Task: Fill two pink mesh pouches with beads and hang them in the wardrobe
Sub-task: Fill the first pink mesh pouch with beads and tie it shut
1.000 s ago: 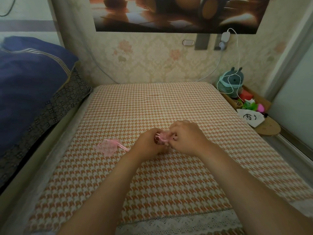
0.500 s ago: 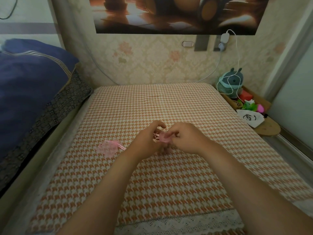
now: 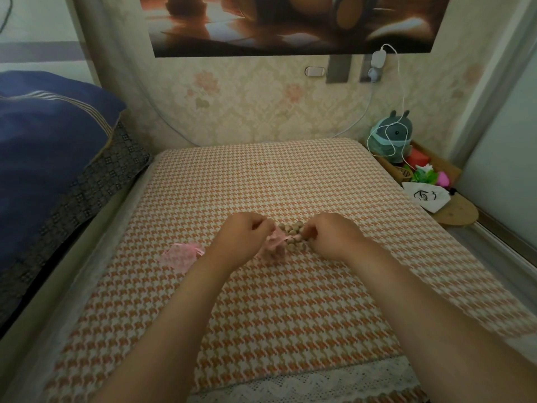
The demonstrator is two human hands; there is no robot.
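Pouches of pink mesh are lying mid-surface on the houndstooth bed (image 3: 261, 184), where we are working. We are stretching both forearms forward over the cover, wrists level, knuckles up. Our left hand (image 3: 241, 238) is curling shut, pinching the ribbon of the nearer pink mesh pouch (image 3: 274, 242); our right hand (image 3: 329, 235) is pinching the other ribbon end, fingers tucked under. Between our hands a small heap of tan beads (image 3: 292, 232) is resting on the cover, touching the pouch. The second pink pouch (image 3: 181, 254) is lying flat just left of our left wrist. A blue pillow (image 3: 49, 135) is piling up on the left. Past the bed's right edge a low wooden shelf (image 3: 453, 212) is carrying a green plush toy (image 3: 392, 138) and a white drawstring bag (image 3: 428, 196). A white charger cable (image 3: 399, 91) is trailing down the wallpaper.
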